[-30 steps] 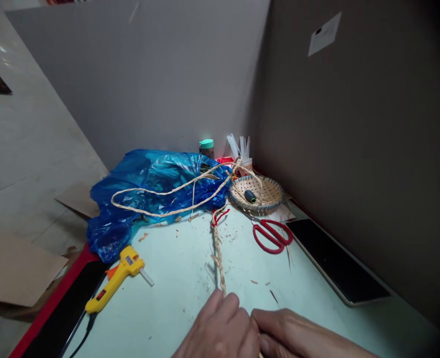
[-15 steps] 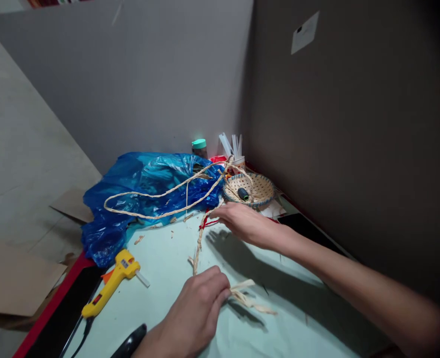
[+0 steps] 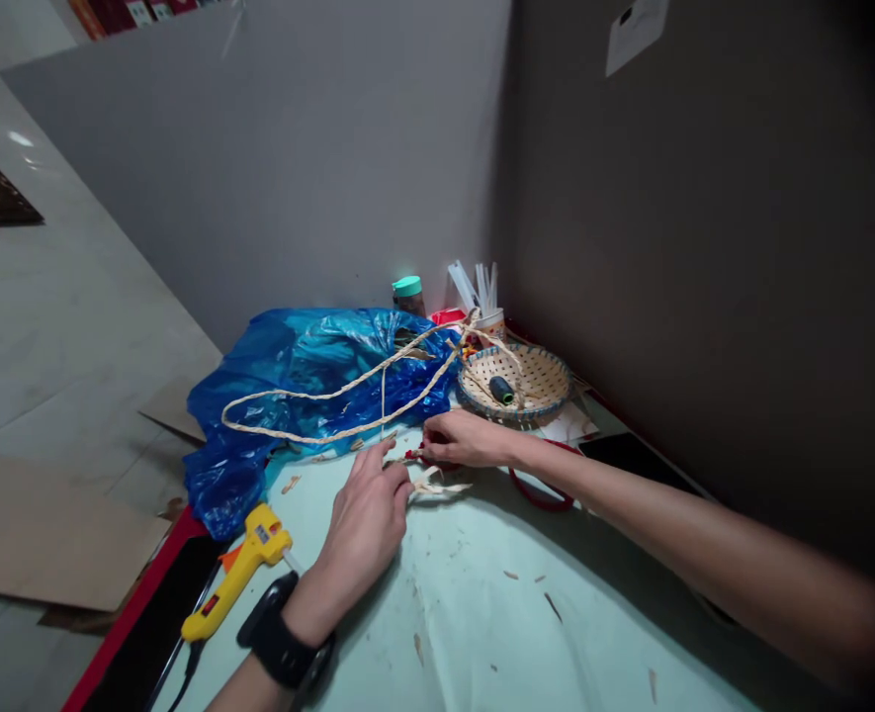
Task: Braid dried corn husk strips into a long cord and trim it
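Observation:
My left hand (image 3: 369, 509), with a black watch (image 3: 283, 633) on its wrist, is closed on a pale braided straw cord. The cord's loose, frayed ends (image 3: 441, 487) stick out to the right past its fingers. Close beside it, my right hand (image 3: 467, 438) pinches the same cord where a small bit of red (image 3: 411, 455) shows. Most of the stretch between the hands is covered by fingers. Beyond them, a long braided cord loop (image 3: 318, 397) lies across a crumpled blue plastic bag (image 3: 289, 346).
A yellow glue gun (image 3: 233, 583) lies at the left. At the back are a woven basket (image 3: 548, 381) holding a dark thread spool (image 3: 501, 390), a green-lidded jar (image 3: 408, 294) and a cup (image 3: 490, 324) of white sticks. A red loop (image 3: 545, 502) lies under my right forearm. Grey panels stand behind.
My left hand has moved forward, away from me, carrying the cord's frayed end up near my right hand. The right hand stays near its place. The view has shifted slightly.

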A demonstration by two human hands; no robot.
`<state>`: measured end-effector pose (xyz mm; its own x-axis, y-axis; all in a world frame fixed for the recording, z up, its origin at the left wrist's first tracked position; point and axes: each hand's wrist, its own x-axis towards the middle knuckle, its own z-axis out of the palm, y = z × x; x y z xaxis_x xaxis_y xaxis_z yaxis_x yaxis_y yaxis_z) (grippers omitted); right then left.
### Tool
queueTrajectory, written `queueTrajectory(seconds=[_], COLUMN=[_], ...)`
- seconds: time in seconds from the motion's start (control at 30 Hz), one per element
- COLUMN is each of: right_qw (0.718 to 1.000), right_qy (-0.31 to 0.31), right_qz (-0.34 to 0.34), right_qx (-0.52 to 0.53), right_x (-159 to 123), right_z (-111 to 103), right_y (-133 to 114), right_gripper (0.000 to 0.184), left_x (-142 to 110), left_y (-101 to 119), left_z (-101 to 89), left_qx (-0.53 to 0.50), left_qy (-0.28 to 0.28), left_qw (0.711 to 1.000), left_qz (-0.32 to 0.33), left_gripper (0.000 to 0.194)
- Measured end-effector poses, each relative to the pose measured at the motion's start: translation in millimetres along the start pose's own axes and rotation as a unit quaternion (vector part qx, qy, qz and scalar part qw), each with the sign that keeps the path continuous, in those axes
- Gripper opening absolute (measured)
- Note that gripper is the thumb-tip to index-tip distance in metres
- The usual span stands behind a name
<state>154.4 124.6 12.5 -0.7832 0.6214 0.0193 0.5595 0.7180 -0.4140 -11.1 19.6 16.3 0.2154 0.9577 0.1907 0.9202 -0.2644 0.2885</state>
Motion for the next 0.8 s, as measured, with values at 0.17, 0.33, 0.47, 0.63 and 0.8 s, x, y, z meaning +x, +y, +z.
queueTrajectory(seconds=[0.17, 0.33, 0.47, 0.63, 0.8], right_qw=[0.998, 0.999, 0.997, 0.985, 0.968], right_qy=[-0.014, 0.022, 0.074, 0.156, 0.226], right_qz=[-0.007, -0.003, 0.005, 0.009, 0.062], right_qx=[0.063, 0.037, -0.001, -0.072, -0.089], right_x=[-20, -34, -31, -23, -24], right_z=[-9, -11, -5, 1, 4], right_y=[-2, 1, 7, 7, 4], right_gripper=[0.021, 0.007, 0.006, 0.012, 0.021], left_x=[20, 22, 24, 22, 19], left_y=[-5, -4, -6, -12, -16], left_z=[17.1, 28.7, 36.7, 40.1, 39.8], left_qx=[-0.012, 0.001, -0.006, -0.096, -0.162], left_qy=[-0.028, 0.005, 0.006, 0.026, 0.067], left_qw=[0.998, 0.995, 0.997, 0.993, 0.983], left_qz=[0.063, 0.095, 0.078, 0.070, 0.055], left_gripper=[0.024, 0.022, 0.022, 0.024, 0.022])
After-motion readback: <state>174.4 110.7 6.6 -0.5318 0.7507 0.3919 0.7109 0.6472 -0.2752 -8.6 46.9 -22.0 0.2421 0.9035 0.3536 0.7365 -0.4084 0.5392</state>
